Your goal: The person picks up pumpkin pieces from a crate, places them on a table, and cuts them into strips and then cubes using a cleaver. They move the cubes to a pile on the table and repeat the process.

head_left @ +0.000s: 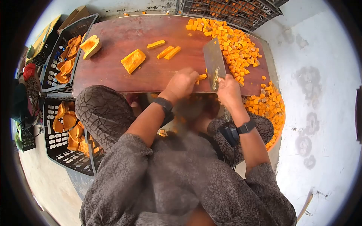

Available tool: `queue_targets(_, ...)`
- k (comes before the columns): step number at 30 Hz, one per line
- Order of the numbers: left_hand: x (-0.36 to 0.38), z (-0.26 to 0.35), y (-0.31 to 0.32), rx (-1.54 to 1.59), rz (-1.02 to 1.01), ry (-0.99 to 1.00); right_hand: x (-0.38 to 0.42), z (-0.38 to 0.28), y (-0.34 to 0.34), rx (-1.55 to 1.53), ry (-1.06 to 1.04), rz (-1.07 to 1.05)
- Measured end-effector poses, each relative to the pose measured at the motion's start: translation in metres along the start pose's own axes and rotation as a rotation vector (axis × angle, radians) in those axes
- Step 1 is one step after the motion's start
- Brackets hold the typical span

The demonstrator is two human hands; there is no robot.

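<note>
"So, what lies nearest?"

"A patterned grey top [177, 177], then two bent knees under the near edge of a reddish table [109, 45]. Each wrist wears a dark band."

"And the hands?"

"The left hand [183, 83] is at that near edge, fingers curled close together against a short strip of orange squash [202, 77]. I can't tell how firmly they press; the thumb is hard to make out."

"The other one?"

"The right hand [229, 90] is closed round the handle of a broad cleaver [214, 60]. Its blade points away across the table, between the strip and the cut cubes. Whether the edge touches the wood, I can't tell."

"Where are those cubes?"

"Close by on the right, an orange tub [284, 113] is heaped with them, just beside the table. More cubes [241, 51] spread over the table's right side, up to the far edge."

"What about the left side?"

"Two black crates there, the lower crate [51, 143] nearer and the upper crate [52, 71] beyond it, both holding curved squash pieces."

"And further across the table?"

"A thick chunk [133, 61], three loose sticks [164, 51] to its right, and a hollowed piece [90, 47] near the left edge. Past the far edge stands a dark crate [230, 13] with orange pieces showing through."
</note>
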State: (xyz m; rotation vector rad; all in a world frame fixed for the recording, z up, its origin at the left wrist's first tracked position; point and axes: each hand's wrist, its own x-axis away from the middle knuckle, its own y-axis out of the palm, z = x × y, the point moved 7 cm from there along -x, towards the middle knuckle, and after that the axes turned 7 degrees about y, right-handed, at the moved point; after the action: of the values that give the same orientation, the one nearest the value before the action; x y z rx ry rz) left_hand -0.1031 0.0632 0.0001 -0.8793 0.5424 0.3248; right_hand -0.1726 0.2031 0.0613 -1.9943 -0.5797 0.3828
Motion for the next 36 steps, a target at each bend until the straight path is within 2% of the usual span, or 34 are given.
queue_targets(2, 0.001, 0.000, 0.003, 0.008, -0.005, -0.010, 0.007, -0.003, -0.014, -0.047, 0.197, -0.031)
queue_targets(3, 0.000, -0.001, 0.003, 0.022, -0.010, -0.007, 0.011, -0.006, -0.019, -0.046, 0.203, -0.028)
queue_targets(5, -0.004, -0.001, 0.002, 0.037, -0.011, -0.004, 0.019, -0.020, -0.023, 0.009, 0.077, -0.042)
queue_targets(11, -0.002, -0.002, 0.001, 0.019, -0.028, -0.044, 0.022, -0.016, -0.006, 0.077, 0.044, -0.103)
queue_targets(17, -0.003, -0.001, 0.002, 0.019, -0.021, 0.004, 0.011, -0.016, 0.017, 0.130, 0.008, -0.101)
queue_targets(26, 0.000, -0.001, 0.001, 0.015, -0.034, 0.007, -0.015, 0.000, 0.011, 0.043, 0.158, 0.052)
queue_targets(30, 0.001, -0.003, 0.004, 0.043, -0.013, -0.020, 0.004, -0.008, -0.009, -0.009, 0.175, 0.033)
queue_targets(32, -0.002, -0.003, 0.004, 0.052, -0.008, -0.016, 0.013, -0.022, -0.012, 0.017, 0.125, -0.042)
queue_targets(36, 0.000, -0.004, 0.001, 0.057, 0.000, -0.033, 0.023, -0.028, -0.008, 0.082, 0.081, -0.060)
